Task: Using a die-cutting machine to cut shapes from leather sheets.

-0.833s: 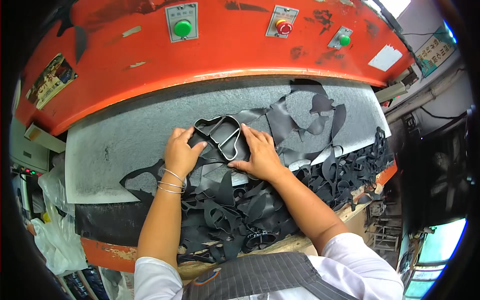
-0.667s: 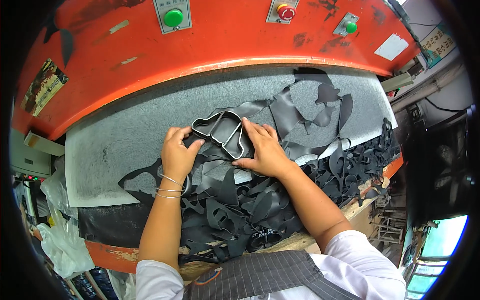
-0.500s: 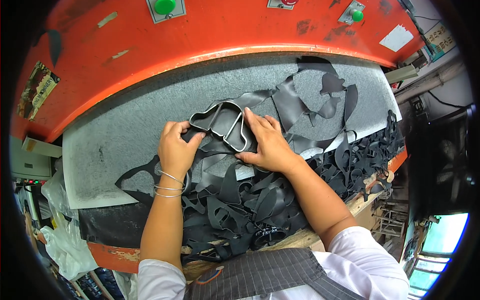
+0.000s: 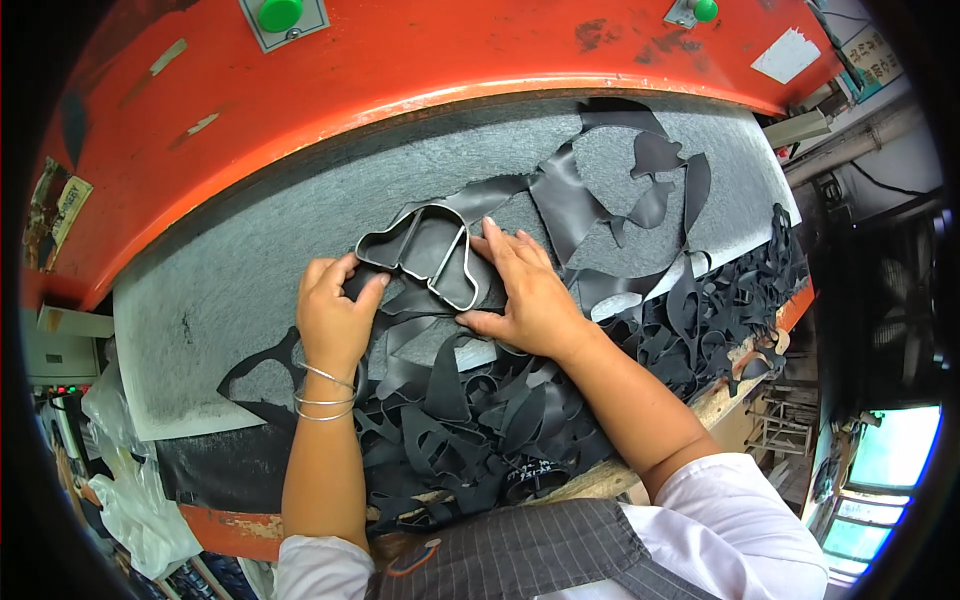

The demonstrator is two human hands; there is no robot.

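Observation:
A metal cutting die [image 4: 466,262] with a curved outline and inner crossbars lies on black leather [image 4: 435,246] on the grey cutting pad. At its left end, my left hand [image 4: 337,308] curls fingers and thumb against the rim, with dark leather showing between them. Along the right side, my right hand [image 4: 535,300] lies with fingers and thumb spread; its fingertips are close to the rim, and contact is hard to tell. The leather under the die joins a cut-out web [image 4: 567,205] stretching to the right.
A red machine body [image 4: 400,50] with green push buttons [image 4: 280,14] spans the far side behind the grey pad [image 4: 210,290]. Black leather offcuts [image 4: 530,415] are heaped along the near edge. A clear plastic bag [image 4: 150,515] hangs at the left.
The whole view has shifted slightly, placing the pad, die and both hands farther left in the picture. Both hands keep nearly the same places beside the die.

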